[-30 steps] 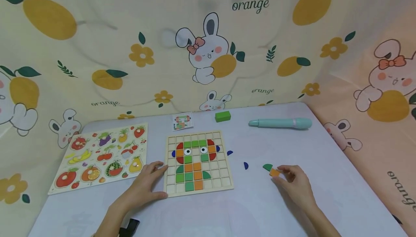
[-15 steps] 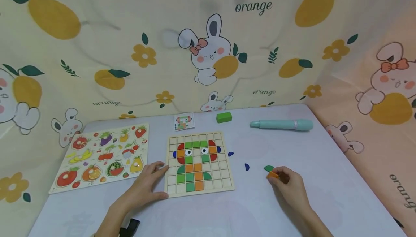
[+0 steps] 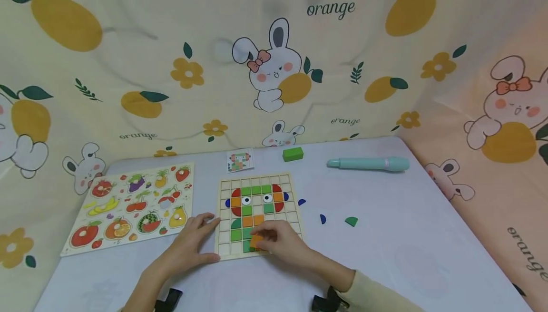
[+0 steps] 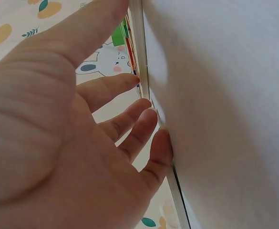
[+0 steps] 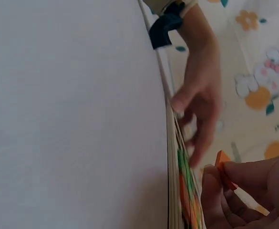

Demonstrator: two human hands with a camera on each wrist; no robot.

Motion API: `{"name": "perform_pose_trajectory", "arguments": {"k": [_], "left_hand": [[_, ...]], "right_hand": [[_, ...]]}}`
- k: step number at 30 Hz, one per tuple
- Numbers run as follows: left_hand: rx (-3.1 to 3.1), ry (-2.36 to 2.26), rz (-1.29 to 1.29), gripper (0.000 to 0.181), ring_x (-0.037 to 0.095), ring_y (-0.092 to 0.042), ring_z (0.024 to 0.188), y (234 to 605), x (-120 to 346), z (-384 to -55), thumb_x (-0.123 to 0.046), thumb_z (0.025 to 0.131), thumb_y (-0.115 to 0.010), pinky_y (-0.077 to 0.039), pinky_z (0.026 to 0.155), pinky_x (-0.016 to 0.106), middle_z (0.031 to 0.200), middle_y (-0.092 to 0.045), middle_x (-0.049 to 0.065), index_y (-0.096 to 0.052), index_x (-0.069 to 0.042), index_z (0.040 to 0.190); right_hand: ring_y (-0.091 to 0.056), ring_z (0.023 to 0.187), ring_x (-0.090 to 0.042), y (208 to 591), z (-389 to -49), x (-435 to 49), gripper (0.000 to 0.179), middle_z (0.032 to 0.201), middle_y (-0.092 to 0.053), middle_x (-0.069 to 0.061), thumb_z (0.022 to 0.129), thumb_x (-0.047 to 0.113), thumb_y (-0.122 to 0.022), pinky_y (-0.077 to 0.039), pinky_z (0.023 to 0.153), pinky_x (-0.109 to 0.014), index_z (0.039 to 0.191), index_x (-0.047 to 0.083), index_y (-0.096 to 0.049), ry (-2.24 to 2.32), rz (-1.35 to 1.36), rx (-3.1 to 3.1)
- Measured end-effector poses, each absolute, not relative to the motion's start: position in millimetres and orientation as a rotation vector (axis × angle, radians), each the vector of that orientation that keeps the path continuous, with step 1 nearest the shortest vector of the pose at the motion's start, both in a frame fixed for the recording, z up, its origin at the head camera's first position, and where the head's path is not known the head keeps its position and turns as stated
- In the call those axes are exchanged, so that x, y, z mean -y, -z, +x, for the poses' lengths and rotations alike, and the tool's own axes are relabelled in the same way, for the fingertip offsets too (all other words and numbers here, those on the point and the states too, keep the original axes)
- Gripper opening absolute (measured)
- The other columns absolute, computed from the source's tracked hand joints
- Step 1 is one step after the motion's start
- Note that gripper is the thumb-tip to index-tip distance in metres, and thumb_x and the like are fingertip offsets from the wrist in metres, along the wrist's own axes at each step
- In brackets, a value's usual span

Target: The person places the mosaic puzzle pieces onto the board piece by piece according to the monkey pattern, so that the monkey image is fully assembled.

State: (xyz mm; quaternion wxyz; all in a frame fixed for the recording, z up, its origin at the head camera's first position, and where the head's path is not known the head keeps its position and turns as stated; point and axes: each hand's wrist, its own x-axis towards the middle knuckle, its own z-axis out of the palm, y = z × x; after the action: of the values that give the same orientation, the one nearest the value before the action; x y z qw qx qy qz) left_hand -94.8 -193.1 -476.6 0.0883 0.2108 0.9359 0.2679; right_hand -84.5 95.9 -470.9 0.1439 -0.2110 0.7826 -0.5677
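Note:
My right hand (image 3: 286,244) is over the lower middle of a wooden grid board (image 3: 224,248), pinching an orange square tile (image 3: 255,241) between thumb and fingers. In the right wrist view the same orange tile (image 5: 222,159) stands tilted in the fingertips, close above the board. Red, green, orange and blue pieces with two eye tiles form a figure on the grid; the right hand hides part of its lower area. My left hand (image 3: 196,241) rests at the board's left edge with fingers spread, thumb near the lower corner. The left wrist view shows its fingertips (image 4: 162,143) along that edge.
Right of the board lie a green quarter-round piece (image 3: 351,221) and two blue half-round pieces (image 3: 323,219). Behind it are a picture card (image 3: 240,160), a green block (image 3: 293,154) and a teal pen (image 3: 368,163). A fruit puzzle board (image 3: 128,212) lies on the left.
My right hand has picked up the orange tile beside the green quarter-round piece and carried it left, over the board. The left hand has stayed at the board's edge.

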Motion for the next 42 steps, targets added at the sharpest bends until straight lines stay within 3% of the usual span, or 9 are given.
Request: {"name": "perform_pose_trajectory", "arguments": {"k": [10, 16, 24, 31, 37, 42], "left_hand": [[-2.777, -0.817, 0.668, 0.090, 0.031, -0.040, 0.128, 475.9, 195.2, -95.3, -0.050, 0.074, -0.084, -0.043, 0.103, 0.054, 0.148, -0.043, 0.012, -0.050, -0.010, 0.147], [-2.773, -0.822, 0.662, 0.090, 0.029, -0.041, 0.126, 478.7, 196.2, -95.6, -0.050, 0.073, -0.084, -0.043, 0.103, 0.054, 0.148, -0.043, 0.010, -0.050, -0.012, 0.147], [-2.786, -0.826, 0.683, 0.090, 0.029, -0.042, 0.124, 476.8, 195.5, -95.1, -0.052, 0.074, -0.083, -0.044, 0.101, 0.053, 0.147, -0.043, 0.011, -0.051, -0.011, 0.147], [-2.786, -0.821, 0.679, 0.089, 0.029, -0.042, 0.124, 475.2, 196.2, -94.5, -0.052, 0.074, -0.083, -0.044, 0.101, 0.053, 0.147, -0.043, 0.011, -0.051, -0.011, 0.147], [-2.779, -0.829, 0.673, 0.089, 0.030, -0.042, 0.124, 474.6, 195.7, -94.2, -0.049, 0.074, -0.084, -0.044, 0.101, 0.054, 0.148, -0.043, 0.012, -0.050, -0.010, 0.147], [-2.765, -0.831, 0.639, 0.090, 0.030, -0.040, 0.127, 474.3, 194.0, -93.9, -0.050, 0.074, -0.084, -0.043, 0.103, 0.054, 0.149, -0.042, 0.012, -0.050, -0.011, 0.147]], "right_hand": [[-0.049, 0.064, -0.001, 481.1, -93.6, -47.2, 0.015, 0.077, -0.060, 0.010, 0.087, 0.001, -0.075, -0.044, 0.056, -0.016, 0.102, 0.004, -0.074, 1.505, -0.697, -2.387], [-0.049, 0.069, -0.004, 483.8, -89.3, -43.7, 0.007, 0.083, -0.061, 0.010, 0.086, 0.007, -0.078, -0.043, 0.060, -0.016, 0.092, 0.010, -0.075, 1.391, -0.776, -2.541], [-0.052, 0.077, -0.001, 483.6, -87.2, -41.5, 0.010, 0.087, -0.061, 0.010, 0.085, 0.013, -0.080, -0.045, 0.068, -0.016, 0.094, 0.013, -0.077, 1.215, -0.789, -2.697], [-0.048, 0.072, 0.001, 481.9, -86.0, -39.6, 0.005, 0.081, -0.056, 0.014, 0.084, 0.022, -0.082, -0.038, 0.064, -0.016, 0.085, 0.018, -0.078, 1.022, -0.859, -2.856], [-0.048, 0.072, 0.001, 478.1, -85.3, -44.8, 0.006, 0.080, -0.057, 0.017, 0.084, 0.019, -0.081, -0.039, 0.065, -0.016, 0.080, 0.020, -0.078, 1.090, -0.880, -2.795], [-0.052, 0.071, -0.007, 466.9, -91.5, -83.5, 0.004, 0.079, -0.062, 0.012, 0.085, 0.007, -0.078, -0.044, 0.062, -0.021, 0.083, 0.011, -0.078, 1.450, -0.676, -2.705]]}}
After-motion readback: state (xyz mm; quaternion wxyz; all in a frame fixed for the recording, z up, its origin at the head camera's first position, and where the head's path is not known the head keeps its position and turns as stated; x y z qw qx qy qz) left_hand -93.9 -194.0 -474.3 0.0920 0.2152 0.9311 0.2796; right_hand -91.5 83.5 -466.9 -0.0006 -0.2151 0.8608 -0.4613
